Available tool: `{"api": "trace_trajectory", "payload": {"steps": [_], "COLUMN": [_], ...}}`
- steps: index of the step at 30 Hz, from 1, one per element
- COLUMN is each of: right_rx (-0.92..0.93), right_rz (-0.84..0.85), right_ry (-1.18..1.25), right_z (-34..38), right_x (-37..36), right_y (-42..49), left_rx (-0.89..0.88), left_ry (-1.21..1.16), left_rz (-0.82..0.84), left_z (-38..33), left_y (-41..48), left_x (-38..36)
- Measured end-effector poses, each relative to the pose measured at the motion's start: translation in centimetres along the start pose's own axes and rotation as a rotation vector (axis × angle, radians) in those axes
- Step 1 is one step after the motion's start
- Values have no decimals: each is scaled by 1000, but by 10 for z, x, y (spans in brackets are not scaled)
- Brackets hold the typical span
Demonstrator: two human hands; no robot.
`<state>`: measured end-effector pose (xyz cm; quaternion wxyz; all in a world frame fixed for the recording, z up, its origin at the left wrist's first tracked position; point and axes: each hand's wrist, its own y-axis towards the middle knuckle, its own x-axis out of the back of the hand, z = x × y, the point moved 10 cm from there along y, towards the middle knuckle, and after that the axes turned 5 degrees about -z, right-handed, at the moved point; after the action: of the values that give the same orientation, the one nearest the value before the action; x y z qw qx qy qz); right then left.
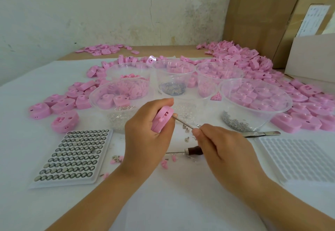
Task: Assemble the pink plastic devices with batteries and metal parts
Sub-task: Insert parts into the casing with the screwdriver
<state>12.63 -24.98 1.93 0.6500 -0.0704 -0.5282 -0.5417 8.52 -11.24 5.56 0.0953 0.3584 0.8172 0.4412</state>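
My left hand [145, 131] grips a pink plastic device [162, 119] on edge above the table. My right hand [223, 147] pinches metal tweezers [184, 123] whose tips reach into the device's right side. A tray of button batteries [72, 155] lies at the front left. Small metal parts [187, 132] are scattered on the cloth just under the tweezers. A clear bowl with metal parts [235, 123] stands to the right.
Several clear bowls [126, 93] with pink pieces stand behind my hands. Pink devices [299, 93] are heaped at right and left. A second pair of tweezers [262, 133], an awl with a dark handle [192, 149], an empty white tray [299, 160] and cardboard boxes [262, 13] are nearby.
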Motion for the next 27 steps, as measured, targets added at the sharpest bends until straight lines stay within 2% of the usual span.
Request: {"api": "trace_trajectory", "payload": {"steps": [1, 2, 4, 5, 6, 7, 8, 10, 11, 13, 15, 17, 18, 21, 22, 23, 24, 25, 27], "right_rx": [-82, -249, -652, -738, -735, -711, -618, -225, -92, -62, -39, -58, -150, -669, -775, -799, -776, -736, -540], "right_rz": [67, 194, 561, 694, 726, 697, 601, 289, 184, 80, 0, 57, 164, 638, 777, 848, 859, 802, 586], "right_ry": [159, 446, 1058, 1246, 1311, 1260, 1077, 406, 125, -132, -224, -113, 96, 926, 1115, 1208, 1218, 1158, 840], "right_z": [-5, -12, -8, 3, 9, 6, -3, -7, 0, -5, -6, -7, -12, -17, -7, 0, 2, -3, -14], "right_x": [-5, -16, -44, -48, -48, -48, -45, -19, -9, -1, 6, -1, -10, -48, -53, -53, -54, -54, -46], "right_y": [-1, -5, -25, -32, -33, -31, -24, -4, 0, 1, 0, 0, -2, -28, -38, -42, -42, -37, -20], "left_rx": [2, -11, -67, -99, -121, -123, -106, -55, -38, -15, 7, -1, -25, -98, -106, -109, -110, -112, -121], "left_ry": [2, 10, 27, 35, 42, 49, 55, 57, 56, 54, 51, 60, 74, 98, 95, 99, 115, 139, 185], "left_rz": [-1, -1, 4, 5, 5, 6, 6, 16, 27, 47, 56, 62, 68, 74, 72, 66, 59, 57, 56], "left_z": [0, -2, -10, -13, -15, -15, -13, -7, -6, -4, -1, -2, -5, -14, -15, -15, -13, -11, -7], "left_y": [-1, -1, 0, 0, 0, 1, 1, -1, -2, -5, -6, -7, -7, -7, -6, -6, -6, -7, -9], "left_x": [-1, -1, -1, 0, 0, 0, 0, -3, -5, -9, -11, -11, -11, -11, -11, -10, -10, -10, -11]}}
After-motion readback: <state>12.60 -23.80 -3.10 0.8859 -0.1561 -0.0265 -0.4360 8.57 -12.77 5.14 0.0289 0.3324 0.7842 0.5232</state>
